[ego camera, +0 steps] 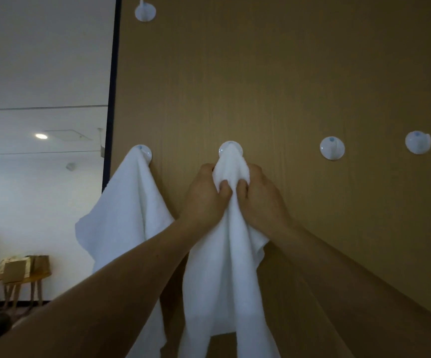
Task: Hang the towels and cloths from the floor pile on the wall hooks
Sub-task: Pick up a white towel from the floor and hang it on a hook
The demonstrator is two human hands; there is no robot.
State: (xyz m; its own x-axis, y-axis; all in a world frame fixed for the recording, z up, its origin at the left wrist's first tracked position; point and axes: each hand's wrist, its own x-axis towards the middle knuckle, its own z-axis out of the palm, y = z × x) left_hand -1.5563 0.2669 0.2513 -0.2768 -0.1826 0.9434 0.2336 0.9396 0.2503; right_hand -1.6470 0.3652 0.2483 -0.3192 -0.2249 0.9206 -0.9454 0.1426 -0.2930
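A white towel [224, 267] hangs down the brown wood wall [299, 73] from a round white hook [223, 149], its bunched top draped over that hook. My left hand [204, 195] and my right hand [259, 195] both grip the bunched towel just below the hook, thumbs nearly touching. A second white towel [129, 215] hangs free from another hook [146, 152] to the left. The floor pile is out of view.
Two bare white hooks [332, 148] [418, 142] sit on the wall to the right at the same height, and one more hook [145, 11] is high up at the left. Past the wall's dark edge [111, 99] lies a room with small wooden tables [25, 277].
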